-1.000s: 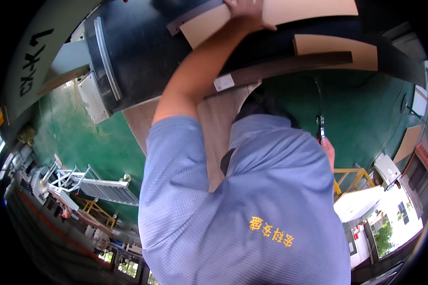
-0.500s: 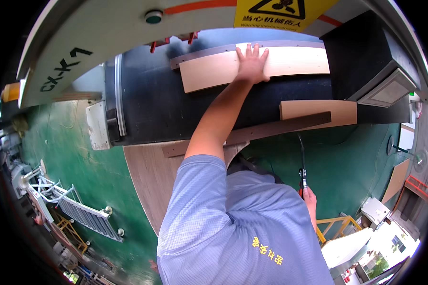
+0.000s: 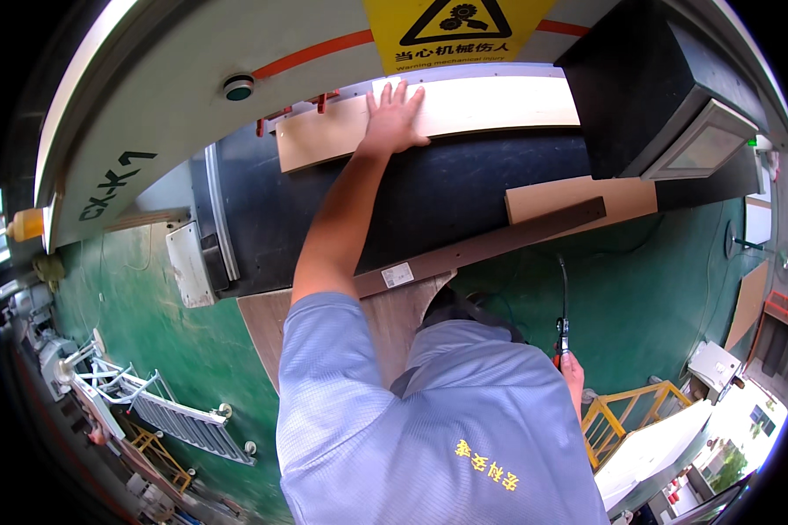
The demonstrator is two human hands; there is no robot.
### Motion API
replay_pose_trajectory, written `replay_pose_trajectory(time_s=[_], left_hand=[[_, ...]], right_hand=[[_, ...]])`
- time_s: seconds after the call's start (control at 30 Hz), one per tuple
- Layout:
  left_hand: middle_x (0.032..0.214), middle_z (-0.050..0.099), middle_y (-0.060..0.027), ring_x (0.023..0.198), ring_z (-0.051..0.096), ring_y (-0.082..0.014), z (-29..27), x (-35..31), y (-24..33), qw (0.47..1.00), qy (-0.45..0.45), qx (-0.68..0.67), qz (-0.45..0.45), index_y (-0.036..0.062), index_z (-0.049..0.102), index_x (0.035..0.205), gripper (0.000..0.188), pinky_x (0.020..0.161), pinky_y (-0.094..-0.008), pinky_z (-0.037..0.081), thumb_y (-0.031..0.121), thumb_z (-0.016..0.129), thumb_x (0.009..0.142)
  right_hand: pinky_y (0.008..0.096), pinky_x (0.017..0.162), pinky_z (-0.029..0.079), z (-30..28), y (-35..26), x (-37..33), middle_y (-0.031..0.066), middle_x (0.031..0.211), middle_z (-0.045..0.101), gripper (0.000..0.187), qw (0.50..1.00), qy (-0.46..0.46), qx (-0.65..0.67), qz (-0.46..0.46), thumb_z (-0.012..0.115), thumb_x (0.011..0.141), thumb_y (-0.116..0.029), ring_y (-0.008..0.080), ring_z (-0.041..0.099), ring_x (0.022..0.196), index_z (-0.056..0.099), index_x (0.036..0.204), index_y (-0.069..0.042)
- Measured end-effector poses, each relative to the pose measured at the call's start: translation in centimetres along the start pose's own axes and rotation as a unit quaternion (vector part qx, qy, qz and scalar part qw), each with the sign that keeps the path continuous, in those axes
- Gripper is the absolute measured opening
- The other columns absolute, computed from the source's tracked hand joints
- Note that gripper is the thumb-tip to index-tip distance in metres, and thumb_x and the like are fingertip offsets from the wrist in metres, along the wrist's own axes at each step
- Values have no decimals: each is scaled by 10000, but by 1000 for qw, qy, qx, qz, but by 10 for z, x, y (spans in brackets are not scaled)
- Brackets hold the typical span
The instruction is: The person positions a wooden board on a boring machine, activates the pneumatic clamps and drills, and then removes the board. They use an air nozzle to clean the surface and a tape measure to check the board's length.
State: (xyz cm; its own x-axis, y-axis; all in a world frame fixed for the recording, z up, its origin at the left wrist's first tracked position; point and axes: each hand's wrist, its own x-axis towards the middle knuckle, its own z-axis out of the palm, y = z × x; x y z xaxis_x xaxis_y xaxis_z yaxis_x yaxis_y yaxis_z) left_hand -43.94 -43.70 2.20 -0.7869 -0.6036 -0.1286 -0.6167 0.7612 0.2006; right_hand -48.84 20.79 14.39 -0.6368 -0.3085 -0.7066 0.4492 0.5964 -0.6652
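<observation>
My left hand (image 3: 395,120) lies with spread fingers on a long pale wooden board (image 3: 499,103). That board rests along the back of a black machine table (image 3: 464,175), against a grey-brown strip along its far edge. At the lower right, my right hand (image 3: 573,378) is closed round an air blow gun (image 3: 562,328) with a long thin curved nozzle. My sleeve and body hide part of that arm. Across the table's near edge runs a dark brown strip (image 3: 499,236) bearing a white label (image 3: 397,275).
A tan panel (image 3: 622,201) lies beneath the brown strip's right end. A black housing with a screen (image 3: 700,144) closes off the right side. Red clamps (image 3: 322,103) sit behind the board. A wheeled roller stand (image 3: 166,407) is on the green floor at left.
The whole view has shifted, and my left hand has moved left along the pale board. The label on the brown strip has come out from behind my arm. My right hand keeps the blow gun.
</observation>
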Motion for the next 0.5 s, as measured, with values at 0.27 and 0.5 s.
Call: replay_pose_trajectory(time_s=[0.27, 0.5], left_hand=[[1733, 240, -172, 1601, 199, -425, -13, -25, -29, 998, -40, 17, -52, 239, 307, 1668, 1183, 1251, -697, 171, 467, 938, 694], [1750, 229, -109, 1596, 162, -471, 10, -22, 32, 998, 47, -31, -42, 292, 408, 1618, 929, 1182, -794, 177, 600, 804, 836]], right_hand=[[209, 651, 395, 7, 2, -7, -38, 844, 599, 360, 1000, 3, 25, 14, 571, 1114, -268, 40, 482, 717, 671, 1321, 9], [208, 647, 394, 9, 19, -11, -58, 869, 584, 386, 998, 11, 38, 42, 595, 1109, -324, 33, 479, 739, 676, 1307, -2]])
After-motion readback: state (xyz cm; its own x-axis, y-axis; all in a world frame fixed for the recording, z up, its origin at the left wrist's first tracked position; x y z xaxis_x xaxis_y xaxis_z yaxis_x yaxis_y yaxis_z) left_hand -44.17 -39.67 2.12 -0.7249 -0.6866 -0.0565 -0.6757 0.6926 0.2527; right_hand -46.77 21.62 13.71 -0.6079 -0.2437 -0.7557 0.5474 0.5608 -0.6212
